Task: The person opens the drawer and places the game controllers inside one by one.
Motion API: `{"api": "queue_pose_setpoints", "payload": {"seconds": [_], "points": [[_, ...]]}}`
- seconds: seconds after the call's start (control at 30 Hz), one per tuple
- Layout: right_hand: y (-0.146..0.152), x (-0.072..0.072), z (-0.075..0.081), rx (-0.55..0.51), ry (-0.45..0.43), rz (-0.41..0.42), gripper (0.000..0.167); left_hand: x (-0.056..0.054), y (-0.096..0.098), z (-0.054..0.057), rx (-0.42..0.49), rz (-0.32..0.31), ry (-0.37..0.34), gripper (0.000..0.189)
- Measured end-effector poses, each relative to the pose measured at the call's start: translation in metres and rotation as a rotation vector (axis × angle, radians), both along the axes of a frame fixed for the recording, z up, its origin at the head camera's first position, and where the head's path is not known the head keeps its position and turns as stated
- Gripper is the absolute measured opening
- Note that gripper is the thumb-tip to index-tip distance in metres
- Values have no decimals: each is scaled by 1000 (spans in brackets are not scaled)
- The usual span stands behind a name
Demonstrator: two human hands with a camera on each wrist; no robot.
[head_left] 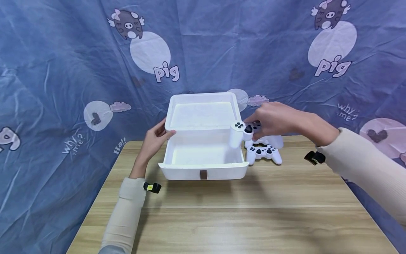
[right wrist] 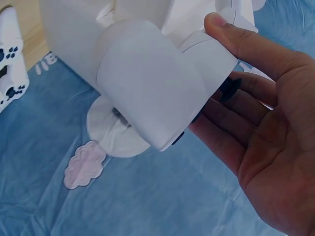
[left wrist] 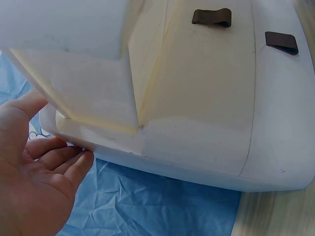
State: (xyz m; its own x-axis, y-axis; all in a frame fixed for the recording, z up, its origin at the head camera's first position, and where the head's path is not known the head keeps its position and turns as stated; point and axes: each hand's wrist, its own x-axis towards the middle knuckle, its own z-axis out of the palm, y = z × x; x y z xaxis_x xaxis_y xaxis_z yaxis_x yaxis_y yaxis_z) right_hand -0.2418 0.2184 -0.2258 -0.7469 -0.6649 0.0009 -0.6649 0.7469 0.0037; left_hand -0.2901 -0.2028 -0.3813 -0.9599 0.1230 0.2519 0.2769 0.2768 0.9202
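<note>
A white drawer box (head_left: 203,112) stands at the back of the table with its white drawer (head_left: 203,173) pulled forward; a brown tab (head_left: 203,175) is on the drawer's front. My left hand (head_left: 155,139) holds the box at its left side, the thumb at the edge by the drawer opening. In the left wrist view, bent fingers (left wrist: 78,160) touch the side wall. My right hand (head_left: 272,118) grips a white game controller (head_left: 236,135) at the drawer's right side; the right wrist view shows its smooth white underside (right wrist: 142,78), thumb against the shell, fingers on the button side.
Right of the drawer, another white controller (head_left: 261,152) lies on the wooden table (head_left: 203,218), with more white controller parts (head_left: 275,141) behind it, partly hidden by my right hand. A blue cloth (head_left: 206,46) with pig prints hangs behind.
</note>
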Motion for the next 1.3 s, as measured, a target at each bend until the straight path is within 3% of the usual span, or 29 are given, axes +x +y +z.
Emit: {"api": "queue_pose_setpoints", "payload": {"seconds": [0.4, 0.77, 1.1, 1.3], "points": [[-33, -6, 6, -1, -10, 107, 53, -2, -1, -2, -4, 4, 8, 81], [-68, -9, 8, 105, -7, 124, 53, -2, -1, -3, -5, -1, 8, 80], [-102, -12, 6, 168, -9, 176, 33, -3, -2, -2, -12, 2, 0, 81], [-121, -17, -4, 159, -21, 217, 29, -3, -2, -2, -15, 0, 3, 81]]}}
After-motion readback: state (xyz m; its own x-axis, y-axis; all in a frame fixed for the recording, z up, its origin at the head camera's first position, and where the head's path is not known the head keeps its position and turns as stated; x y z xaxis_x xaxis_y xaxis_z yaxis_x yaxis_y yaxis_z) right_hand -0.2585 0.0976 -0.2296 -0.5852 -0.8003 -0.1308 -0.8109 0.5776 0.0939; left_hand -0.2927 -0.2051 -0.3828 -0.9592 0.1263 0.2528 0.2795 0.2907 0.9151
